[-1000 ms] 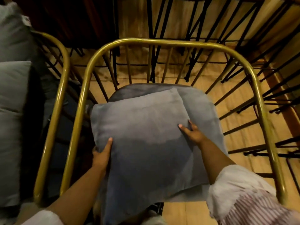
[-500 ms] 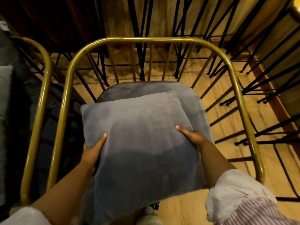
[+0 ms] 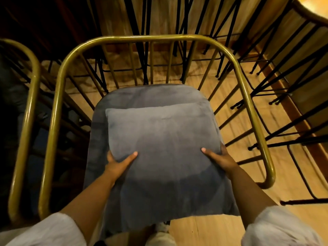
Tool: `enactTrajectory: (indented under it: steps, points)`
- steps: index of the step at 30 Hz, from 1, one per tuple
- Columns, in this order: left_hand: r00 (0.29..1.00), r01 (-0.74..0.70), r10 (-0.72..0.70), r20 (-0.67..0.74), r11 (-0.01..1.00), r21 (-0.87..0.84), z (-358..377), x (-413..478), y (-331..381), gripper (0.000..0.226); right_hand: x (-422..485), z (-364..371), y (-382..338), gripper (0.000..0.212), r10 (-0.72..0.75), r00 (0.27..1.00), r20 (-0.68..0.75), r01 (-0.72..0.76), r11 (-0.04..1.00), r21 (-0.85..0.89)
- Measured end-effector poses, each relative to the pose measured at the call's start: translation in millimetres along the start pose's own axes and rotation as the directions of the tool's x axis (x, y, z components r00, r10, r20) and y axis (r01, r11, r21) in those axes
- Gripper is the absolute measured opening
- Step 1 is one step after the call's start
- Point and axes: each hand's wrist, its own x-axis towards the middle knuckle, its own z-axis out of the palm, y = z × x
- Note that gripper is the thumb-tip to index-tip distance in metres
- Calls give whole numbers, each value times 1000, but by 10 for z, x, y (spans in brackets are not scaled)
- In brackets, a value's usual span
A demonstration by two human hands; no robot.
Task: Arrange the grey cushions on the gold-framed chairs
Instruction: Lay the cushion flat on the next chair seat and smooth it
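A square grey cushion (image 3: 165, 150) lies over the grey padded seat (image 3: 142, 95) of a gold-framed chair (image 3: 248, 96) seen from above. Its near edge hangs past the front of the seat. My left hand (image 3: 118, 163) grips the cushion's left side, thumb on top and fingers underneath. My right hand (image 3: 219, 158) grips the right side the same way. Both forearms reach in from the bottom, with white sleeves at the frame's lower edge.
A second gold-framed chair (image 3: 30, 110) stands close on the left, its seat in deep shadow. Black metal chair and stool legs (image 3: 276, 96) crowd the wooden floor (image 3: 236, 125) behind and to the right. My shoe (image 3: 159, 235) shows below the cushion.
The cushion has swung from tilted to square with the seat and moved toward the chair's middle. Both hands slid to grip its near sides. The view shifted left, hiding the neighbouring chair's cushions.
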Motion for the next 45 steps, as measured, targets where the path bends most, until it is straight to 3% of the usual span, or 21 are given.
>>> enactTrajectory:
  steps: [2, 8, 11, 14, 19, 26, 30, 35, 38, 42, 45]
  points:
    - [999, 23, -20, -25, 994, 106, 18, -6, -42, 138, 14, 15, 65, 112, -21, 1000, 10, 22, 996, -87]
    - [996, -68, 81, -33, 955, 290, 109, -53, -14, 123, 27, 62, 80, 113, -48, 999, 14, 50, 973, -227]
    - [992, -125, 124, 24, 950, 285, 59, -23, -10, 125, 78, 50, 68, 120, -81, 995, 50, 93, 940, -329]
    - [978, -199, 169, 123, 933, 299, -91, 34, -88, 133, 127, 43, 94, 116, -20, 996, 91, 58, 895, -442]
    - [974, -203, 170, 148, 946, 252, -126, 26, -110, 146, 84, 114, 102, 113, -51, 995, 88, 84, 903, -422]
    - [944, -326, 301, 133, 913, 246, -184, -110, -192, 138, -40, 77, 110, 112, -68, 991, 119, 115, 882, -458]
    - [963, -264, 231, 138, 914, 307, -118, -99, -147, 134, 3, 98, 121, 111, -135, 981, 136, 185, 857, -481]
    - [975, -204, 152, 160, 899, 389, -90, -28, -26, 136, 138, 136, 170, 115, -64, 990, 123, 117, 861, -495]
    - [984, -156, 103, 146, 898, 412, -102, -66, 42, 124, 126, 144, 187, 112, -81, 992, 95, 118, 856, -503]
    - [971, -209, 148, 188, 908, 364, -190, -269, 214, 117, -21, 320, -1, 82, -186, 981, -59, 135, 868, -477]
    - [955, -273, 218, 202, 913, 304, -352, -548, 382, 72, -261, 669, -379, 61, -360, 930, -67, 296, 846, -443]
